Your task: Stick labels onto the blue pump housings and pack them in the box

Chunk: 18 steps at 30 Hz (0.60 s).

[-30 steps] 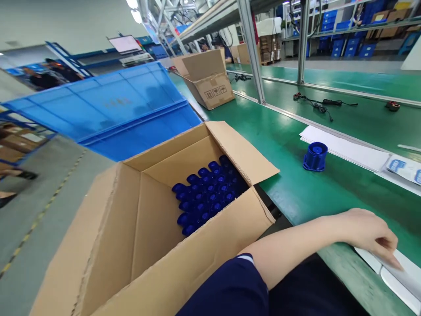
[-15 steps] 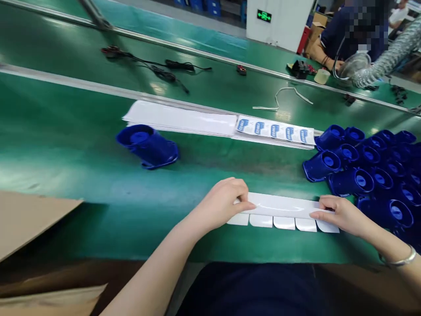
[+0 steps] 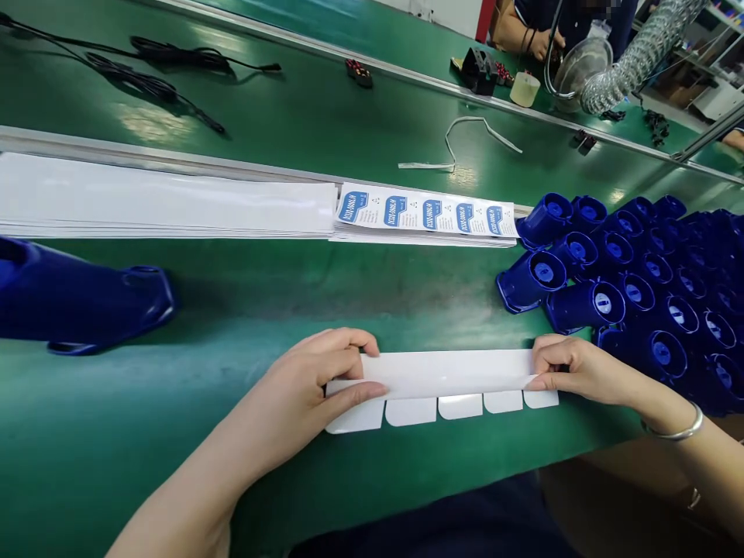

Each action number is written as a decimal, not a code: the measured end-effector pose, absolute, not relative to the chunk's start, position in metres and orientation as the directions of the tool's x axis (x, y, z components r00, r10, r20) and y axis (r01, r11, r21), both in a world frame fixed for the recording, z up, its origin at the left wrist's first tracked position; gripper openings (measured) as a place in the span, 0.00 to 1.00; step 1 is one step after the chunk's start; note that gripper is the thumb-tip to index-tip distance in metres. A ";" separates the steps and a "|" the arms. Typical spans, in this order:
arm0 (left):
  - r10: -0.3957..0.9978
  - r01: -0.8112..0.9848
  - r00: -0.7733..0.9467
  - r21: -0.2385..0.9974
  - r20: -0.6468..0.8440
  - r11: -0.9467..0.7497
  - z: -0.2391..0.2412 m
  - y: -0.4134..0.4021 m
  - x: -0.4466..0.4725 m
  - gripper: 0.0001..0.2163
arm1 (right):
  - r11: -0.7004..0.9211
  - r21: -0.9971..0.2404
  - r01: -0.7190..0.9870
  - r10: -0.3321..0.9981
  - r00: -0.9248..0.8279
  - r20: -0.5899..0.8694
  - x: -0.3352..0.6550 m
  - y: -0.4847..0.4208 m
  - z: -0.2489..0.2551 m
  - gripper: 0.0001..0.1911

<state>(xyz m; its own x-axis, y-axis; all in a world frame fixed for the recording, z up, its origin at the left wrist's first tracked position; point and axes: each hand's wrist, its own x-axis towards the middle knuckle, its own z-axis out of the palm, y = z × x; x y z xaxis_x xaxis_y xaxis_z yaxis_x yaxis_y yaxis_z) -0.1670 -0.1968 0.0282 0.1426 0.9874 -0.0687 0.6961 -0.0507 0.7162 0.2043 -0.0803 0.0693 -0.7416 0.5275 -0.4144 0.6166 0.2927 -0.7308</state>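
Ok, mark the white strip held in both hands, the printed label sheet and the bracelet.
White strip (image 3: pixel 447 373): head view, middle of its upper face.
Printed label sheet (image 3: pixel 430 212): head view, its middle label.
Bracelet (image 3: pixel 677 436): head view, lower curve of its band.

Glossy paper strip (image 3: pixel 453 373), shiny plastic housings (image 3: pixel 638 292)

We see what seems a blue housing (image 3: pixel 98 302) cut off at left, the white sheet (image 3: pixel 453 373) partly hidden by the left hand (image 3: pixel 311 384).
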 end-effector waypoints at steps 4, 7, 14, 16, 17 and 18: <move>0.994 0.712 0.099 0.701 -0.039 -0.043 0.027 -0.192 -0.162 0.22 | 0.443 -0.560 0.700 0.585 -0.699 -0.411 0.195 -0.088 0.071 0.20; 0.995 0.720 0.083 0.693 -0.053 -0.023 0.030 -0.191 -0.158 0.21 | 0.534 -0.427 0.730 0.628 -0.680 -0.378 0.191 -0.094 0.072 0.17; 0.992 0.606 0.092 0.795 -0.091 0.017 0.045 -0.198 -0.160 0.16 | 0.422 -0.556 0.716 0.633 -0.672 -0.385 0.198 -0.083 0.068 0.18; 0.991 0.499 0.069 0.864 -0.115 0.066 0.049 -0.203 -0.165 0.15 | 0.265 -0.681 0.682 0.606 -0.667 -0.432 0.199 -0.076 0.069 0.22; 0.992 0.440 0.055 0.895 -0.116 0.081 0.050 -0.205 -0.168 0.16 | 0.187 -0.730 0.657 0.597 -0.666 -0.446 0.199 -0.074 0.070 0.23; 0.993 0.380 0.049 0.921 -0.108 0.082 0.050 -0.208 -0.171 0.17 | 0.114 -0.769 0.629 0.591 -0.665 -0.457 0.199 -0.073 0.071 0.24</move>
<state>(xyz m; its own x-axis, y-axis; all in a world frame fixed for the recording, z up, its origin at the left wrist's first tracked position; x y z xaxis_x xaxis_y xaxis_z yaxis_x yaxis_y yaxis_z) -0.1714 -0.2078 0.0504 0.0493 0.9929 -0.1084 0.3798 0.0817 0.9214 0.1989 -0.0733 0.0706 -0.6652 0.5908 -0.4566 0.6291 0.1142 -0.7689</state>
